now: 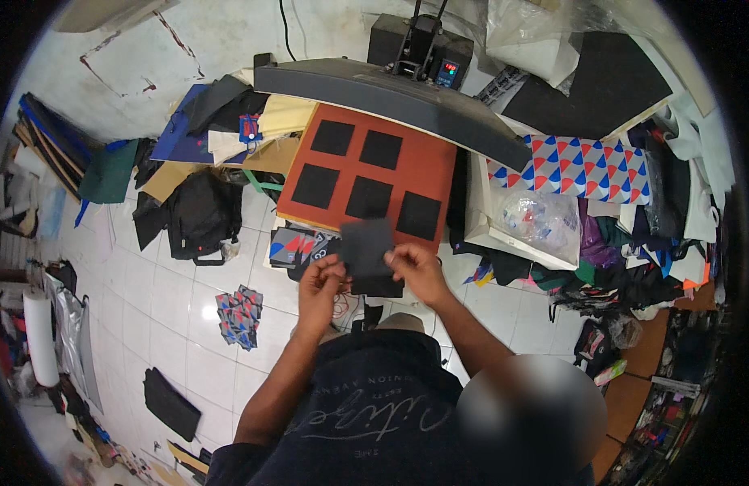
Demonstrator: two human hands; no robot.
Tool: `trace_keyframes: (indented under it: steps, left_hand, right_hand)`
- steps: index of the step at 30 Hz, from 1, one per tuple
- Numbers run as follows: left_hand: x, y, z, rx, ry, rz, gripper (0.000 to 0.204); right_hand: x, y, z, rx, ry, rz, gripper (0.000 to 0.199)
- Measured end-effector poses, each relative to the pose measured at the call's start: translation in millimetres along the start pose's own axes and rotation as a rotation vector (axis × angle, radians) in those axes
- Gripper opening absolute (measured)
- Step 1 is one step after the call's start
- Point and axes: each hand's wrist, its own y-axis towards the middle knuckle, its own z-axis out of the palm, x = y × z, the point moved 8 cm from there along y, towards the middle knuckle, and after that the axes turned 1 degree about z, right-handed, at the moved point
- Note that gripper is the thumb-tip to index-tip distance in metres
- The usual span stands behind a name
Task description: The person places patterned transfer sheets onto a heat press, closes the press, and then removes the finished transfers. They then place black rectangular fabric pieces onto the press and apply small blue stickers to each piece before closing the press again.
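Between my hands a black fabric square (366,245) is held up, slightly blurred, over the near edge of a heat press's red-orange pad (316,212). My left hand (319,285) pinches it near its lower left corner, with the fingers closed. At its right side my right hand (420,274) grips the edge between thumb and fingers. Several more black squares (370,197) lie flat on the pad in two columns and a further one at the right. Above the pad's far side stands the raised grey upper plate (374,95). Below my hands sits another black piece (378,287), partly covered.
Printed patches (297,248) are stacked left of the pad's near edge. More patches (240,316) lie on the tiled floor, near a black backpack (203,217). On the right, a white open box (512,236) holds plastic bags beside a patterned sheet (581,168) and heaped fabric.
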Motion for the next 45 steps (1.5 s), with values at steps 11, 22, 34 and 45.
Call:
trace_keyframes:
  steps: [11,22,34,45]
  left_hand:
    - [129.3,-42.6,-163.2,-0.222,0.693,-0.107,0.029]
    - [249.5,-212.7,-304.8,-0.383,0.534,-0.708,0.033]
    - [182.8,-103.0,-214.7,-0.368,0.390,-0.496,0.034]
    - [195.1,-142.4,-249.8,-0.399,0.465,-0.659,0.029]
  right_hand:
    - [-45.2,189.8,-190.5,-0.534,-0.722,-0.034,0.035]
    - [-29.8,175.9,-182.0,-0.568,-0.793,0.066,0.035]
    - [-37.6,183.1,-189.6,-0.641,-0.844,-0.068,0.032]
    - [-16.0,155.9,-180.7,-0.765,-0.630,-0.241,0.027]
